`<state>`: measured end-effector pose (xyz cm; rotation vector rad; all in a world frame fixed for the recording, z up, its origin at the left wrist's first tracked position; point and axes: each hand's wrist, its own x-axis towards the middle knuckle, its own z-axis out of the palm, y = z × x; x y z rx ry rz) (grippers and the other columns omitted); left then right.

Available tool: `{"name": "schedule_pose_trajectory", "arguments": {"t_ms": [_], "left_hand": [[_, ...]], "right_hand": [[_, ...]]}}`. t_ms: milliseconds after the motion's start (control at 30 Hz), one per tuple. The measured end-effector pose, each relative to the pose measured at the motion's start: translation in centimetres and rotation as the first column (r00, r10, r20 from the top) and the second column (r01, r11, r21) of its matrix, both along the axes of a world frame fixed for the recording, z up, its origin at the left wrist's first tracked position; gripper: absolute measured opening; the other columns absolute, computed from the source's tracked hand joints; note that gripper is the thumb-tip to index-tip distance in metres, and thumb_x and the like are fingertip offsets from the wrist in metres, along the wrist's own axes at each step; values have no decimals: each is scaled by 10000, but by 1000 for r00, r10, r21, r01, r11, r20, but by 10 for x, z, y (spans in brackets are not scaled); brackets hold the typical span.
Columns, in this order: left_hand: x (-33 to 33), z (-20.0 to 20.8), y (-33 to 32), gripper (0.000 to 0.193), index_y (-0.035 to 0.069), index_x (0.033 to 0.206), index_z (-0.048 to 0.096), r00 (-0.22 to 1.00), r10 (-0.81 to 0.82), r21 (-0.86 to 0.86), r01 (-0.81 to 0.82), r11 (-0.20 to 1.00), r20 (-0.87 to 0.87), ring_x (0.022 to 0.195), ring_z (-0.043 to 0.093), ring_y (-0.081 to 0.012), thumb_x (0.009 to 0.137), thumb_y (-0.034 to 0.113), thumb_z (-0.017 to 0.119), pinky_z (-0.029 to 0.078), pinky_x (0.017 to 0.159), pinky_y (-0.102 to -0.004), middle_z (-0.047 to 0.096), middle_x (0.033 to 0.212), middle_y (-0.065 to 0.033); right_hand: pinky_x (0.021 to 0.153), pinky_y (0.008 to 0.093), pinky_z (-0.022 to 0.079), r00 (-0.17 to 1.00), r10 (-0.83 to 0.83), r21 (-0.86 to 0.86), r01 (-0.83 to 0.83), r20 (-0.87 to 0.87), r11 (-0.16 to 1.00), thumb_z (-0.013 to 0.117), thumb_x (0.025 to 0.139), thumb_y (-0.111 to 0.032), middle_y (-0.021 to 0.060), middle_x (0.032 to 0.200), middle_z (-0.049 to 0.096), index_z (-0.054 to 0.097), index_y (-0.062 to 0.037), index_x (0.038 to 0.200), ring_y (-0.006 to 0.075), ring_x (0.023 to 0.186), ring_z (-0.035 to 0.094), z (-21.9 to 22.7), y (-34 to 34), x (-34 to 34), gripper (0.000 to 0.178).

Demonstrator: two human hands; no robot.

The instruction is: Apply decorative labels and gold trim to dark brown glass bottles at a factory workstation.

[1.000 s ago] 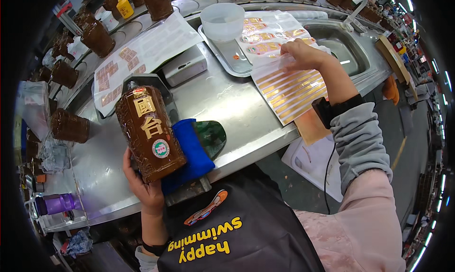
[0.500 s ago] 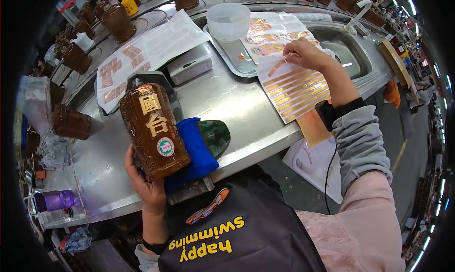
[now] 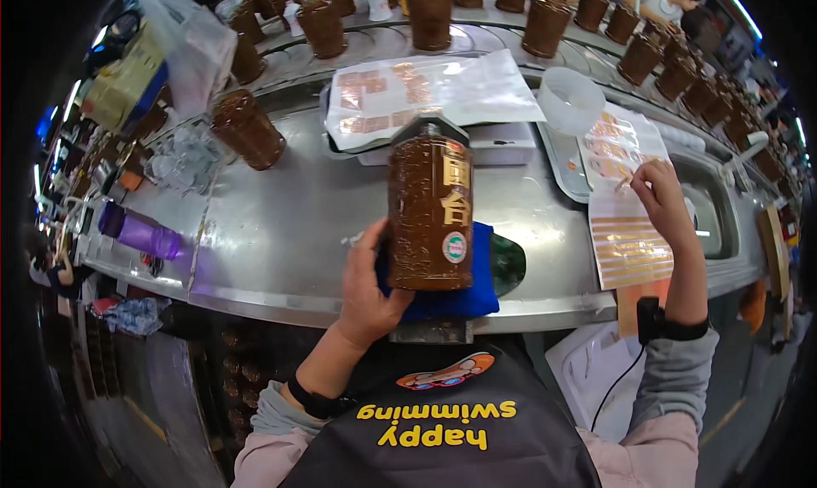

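A brown textured bottle with raised gold characters and a round green-and-white sticker rests against a dark angular holder. My left hand is closed around its lower left side. Under and beside the bottle lies a blue cloth, with a camouflage-patterned piece poking out at its right. Over to the right, my right hand pinches a thin gold strip between thumb and forefinger. Just below it lies a white sheet of parallel gold strips.
A sticker sheet lies behind the bottle. Beyond it stand a translucent tub, a metal tray and a sink. More brown bottles line the conveyor and left side. A purple drinking bottle lies at left.
The view has swung left. The brown bottle has turned so its characters face more to the right. My right hand has drawn back slightly from the sheet with the strip.
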<state>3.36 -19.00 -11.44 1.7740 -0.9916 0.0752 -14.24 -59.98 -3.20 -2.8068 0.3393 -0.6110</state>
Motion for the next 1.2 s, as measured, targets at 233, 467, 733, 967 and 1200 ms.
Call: {"name": "schedule_pose_trajectory", "arguments": {"t_ms": [233,467,733,967,1200], "left_hand": [[0,6,4,735,-23,1383,368,992,22,79,-32,996,121,1117,502,-353,844,375,669,384,959,-424,506,1289,-198],[3,9,8,757,-21,1412,332,997,-76,123,76,989,-12,1223,416,-375,890,458,597,276,1057,-456,478,1332,-204],[-4,86,0,688,41,1364,444,938,-343,-59,339,939,-54,1357,213,-424,898,540,529,123,1127,-483,343,1438,-238],[4,92,2,193,64,893,632,921,-389,84,388,918,-3,1246,331,-382,908,254,601,227,1058,-462,478,1319,-226],[1,69,16,155,69,793,614,982,-134,56,143,988,-129,1042,431,-300,871,200,644,329,915,-380,499,1311,-232]], "right_hand": [[883,386,392,966,251,105,-256,63,961,633,807,-8,102,964,539,574,-29,836,311,1000,478,45,129,17,69],[838,371,393,922,348,208,-378,166,902,669,772,2,104,1065,518,602,-52,846,294,980,461,45,183,24,113],[758,363,415,890,383,266,-442,246,857,734,713,-11,104,1111,514,632,-107,864,297,963,472,58,230,35,207],[842,384,413,900,375,387,-435,224,813,693,808,-87,142,1090,507,575,-41,834,322,995,476,33,229,38,130],[860,360,406,934,291,606,-356,207,712,674,844,-111,152,1044,499,561,-15,821,298,987,489,8,233,38,150]]}}
